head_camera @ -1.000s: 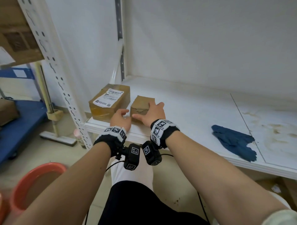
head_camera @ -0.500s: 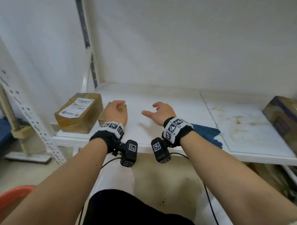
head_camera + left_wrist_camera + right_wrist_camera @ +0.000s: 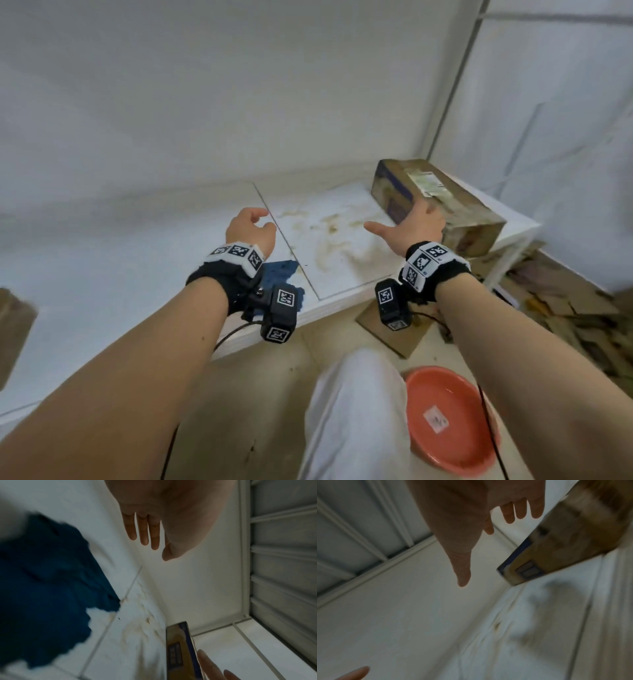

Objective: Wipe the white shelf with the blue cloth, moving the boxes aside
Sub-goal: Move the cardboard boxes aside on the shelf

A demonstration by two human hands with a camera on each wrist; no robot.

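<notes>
A brown cardboard box [image 3: 442, 202] with a label and a blue print stands at the right end of the white shelf [image 3: 102, 294]. My right hand [image 3: 411, 222] is open, thumb spread, just in front of the box's [image 3: 573, 534] near left side; I cannot tell if it touches. My left hand [image 3: 251, 228] hovers above the shelf seam, fingers relaxed and empty [image 3: 150, 534]. The blue cloth [image 3: 282, 274] lies crumpled on the shelf under my left wrist, and shows larger [image 3: 42, 588] in the left wrist view. Brown stains [image 3: 329, 226] mark the right shelf panel.
A second cardboard box [image 3: 13, 339] peeks in at the far left edge. An orange basin [image 3: 448, 418] with water sits on the floor below the shelf, beside my knee [image 3: 356, 404]. Flattened cardboard scraps [image 3: 565, 318] litter the floor at right.
My view and both hands have swung right, away from the two left boxes. My right hand now reaches the box at the shelf's right end; my left hand is above the cloth.
</notes>
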